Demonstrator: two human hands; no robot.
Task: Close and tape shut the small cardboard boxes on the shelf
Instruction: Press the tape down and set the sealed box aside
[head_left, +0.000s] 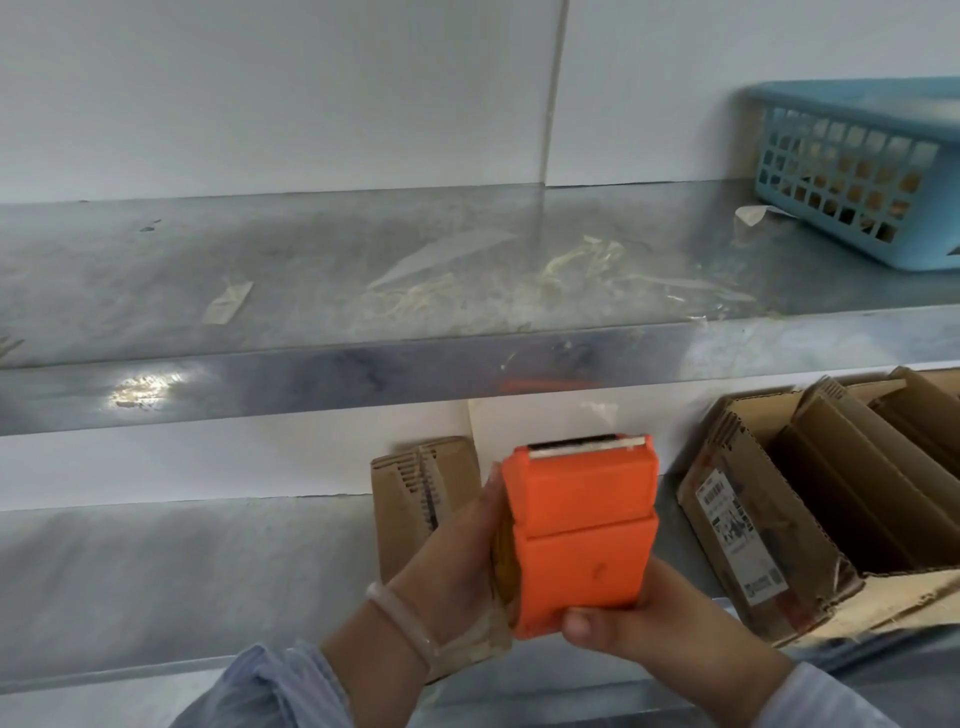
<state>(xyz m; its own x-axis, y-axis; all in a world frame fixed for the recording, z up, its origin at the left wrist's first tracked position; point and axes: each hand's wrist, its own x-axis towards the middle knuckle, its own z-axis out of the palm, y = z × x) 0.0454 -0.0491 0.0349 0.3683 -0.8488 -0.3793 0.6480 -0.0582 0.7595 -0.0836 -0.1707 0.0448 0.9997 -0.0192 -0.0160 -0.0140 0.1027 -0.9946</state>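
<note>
A worker is facing a metal shelf (156, 571) with the sealing apparently not yet started. At the shelf's right end an open carton (737, 519) is sitting with flaps up and more cardboard standing inside. Near the back edge, a small cardboard box (415, 499) is lying with its corrugated flaps folded in, showing no tape. An orange tape dispenser (587, 519) is being held in front of it, the left grip (452, 571) clasping its side, the right grip (660, 618) clasping its base.
</note>
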